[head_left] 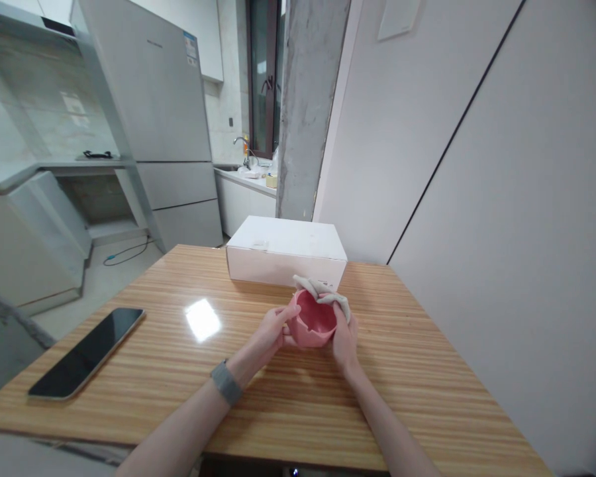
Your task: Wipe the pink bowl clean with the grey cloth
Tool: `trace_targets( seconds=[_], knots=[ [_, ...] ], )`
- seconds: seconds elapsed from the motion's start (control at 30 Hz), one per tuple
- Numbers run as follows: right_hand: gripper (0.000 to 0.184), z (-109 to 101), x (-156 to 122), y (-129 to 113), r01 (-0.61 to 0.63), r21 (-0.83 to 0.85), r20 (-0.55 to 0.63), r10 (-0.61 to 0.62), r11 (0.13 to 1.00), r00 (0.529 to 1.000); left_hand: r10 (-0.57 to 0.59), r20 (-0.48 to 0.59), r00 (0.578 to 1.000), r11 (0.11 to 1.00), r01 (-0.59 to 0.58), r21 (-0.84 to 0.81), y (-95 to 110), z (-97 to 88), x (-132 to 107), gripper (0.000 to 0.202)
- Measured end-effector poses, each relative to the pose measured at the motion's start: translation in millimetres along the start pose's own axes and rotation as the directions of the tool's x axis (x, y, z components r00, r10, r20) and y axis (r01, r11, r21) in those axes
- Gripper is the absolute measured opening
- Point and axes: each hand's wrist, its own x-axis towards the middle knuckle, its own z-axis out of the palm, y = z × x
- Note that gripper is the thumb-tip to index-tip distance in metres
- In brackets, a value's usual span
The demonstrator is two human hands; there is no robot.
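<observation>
A small pink bowl [314, 321] is tilted toward me just above the wooden table [288, 397]. My left hand [272, 331] grips its left side, fingers wrapped on the rim. My right hand [345, 334] is closed on the bowl's right side and holds a pale grey cloth [322, 290] that drapes over the far rim. A grey band [226, 382] sits on my left wrist.
A white box [285, 252] lies at the table's far edge, right behind the bowl. A dark phone [87, 353] rests on the table's left part. A white wall runs along the right; a fridge [153, 106] and kitchen counter stand beyond.
</observation>
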Motion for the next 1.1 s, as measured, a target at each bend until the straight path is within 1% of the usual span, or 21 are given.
trace_targets(
  seconds=[0.07, 0.17, 0.27, 0.33, 0.4, 0.5, 0.57, 0.63, 0.7, 0.77, 0.83, 0.9, 1.03, 1.1],
  knots=[
    [0.026, 6.4, -5.3, 2.0, -0.01, 0.021, -0.075, 0.011, 1.0, 0.997, 0.059, -0.017, 0.998, 0.998, -0.06, -0.033, -0.9, 3.3, 0.4, 0.034],
    [0.03, 16.9, -19.1, 2.9, -0.009, 0.018, -0.163, 0.012, 1.0, 0.987, 0.149, -0.007, 0.989, 0.98, -0.148, -0.135, -3.3, 9.9, 0.0, 0.035],
    [0.034, 24.9, -31.1, 0.9, -0.004, -0.021, -0.197, 0.0, 1.0, 0.98, 0.225, -0.005, 0.974, 0.947, -0.22, -0.234, -3.3, 14.3, -2.5, 0.036],
    [0.034, 26.8, -32.5, -1.0, -0.008, -0.028, -0.195, 0.003, 1.0, 0.981, 0.227, 0.025, 0.974, 0.942, -0.213, -0.258, -1.1, 13.9, -4.0, 0.038],
    [0.032, 24.9, -27.7, -2.8, -0.002, -0.017, -0.193, -0.001, 1.0, 0.981, 0.161, 0.066, 0.985, 0.96, -0.141, -0.243, 2.0, 10.9, -3.9, 0.04],
    [0.029, 15.8, -13.7, -3.9, -0.011, 0.012, -0.22, 0.014, 1.0, 0.975, -0.036, 0.046, 0.998, 0.984, 0.043, -0.176, 4.5, 5.0, -0.6, 0.048],
    [0.03, 7.7, -4.7, -3.2, -0.075, 0.05, -0.216, 0.084, 0.996, 0.973, -0.136, 0.026, 0.99, 0.984, 0.138, -0.115, 3.2, 2.1, 2.2, 0.056],
    [0.031, 1.0, 1.1, -1.8, -0.164, 0.094, -0.179, 0.179, 0.982, 0.967, -0.164, 0.052, 0.985, 0.984, 0.167, -0.056, 0.1, 0.5, 4.4, 0.057],
    [0.031, -2.1, 2.9, -0.4, -0.218, 0.105, -0.154, 0.233, 0.97, 0.96, -0.14, 0.071, 0.988, 0.989, 0.143, -0.031, -3.2, -0.5, 5.6, 0.053],
    [0.03, -0.3, 0.6, 0.3, -0.217, 0.093, -0.15, 0.229, 0.972, 0.962, -0.101, 0.038, 0.994, 0.994, 0.102, -0.031, -5.3, -1.2, 6.1, 0.049],
    [0.029, 5.6, -5.4, -0.2, -0.161, 0.071, -0.146, 0.17, 0.984, 0.975, -0.059, -0.014, 0.998, 0.997, 0.058, -0.056, -5.4, -0.9, 6.2, 0.047],
    [0.027, 13.6, -14.3, -2.3, -0.09, 0.054, -0.143, 0.097, 0.994, 0.985, -0.014, -0.029, 0.999, 0.993, 0.011, -0.114, -3.8, 0.9, 5.5, 0.045],
    [0.029, 27.5, -31.8, -9.2, -0.003, -0.001, -0.091, 0.003, 1.0, 0.996, 0.125, 0.066, 0.99, 0.959, -0.104, -0.265, 1.1, 7.4, 1.1, 0.038],
    [0.027, 29.9, -34.3, -11.6, 0.038, -0.024, -0.064, -0.039, 0.999, 0.997, 0.171, 0.109, 0.979, 0.944, -0.132, -0.302, 3.2, 9.1, -1.6, 0.037]
  ],
)
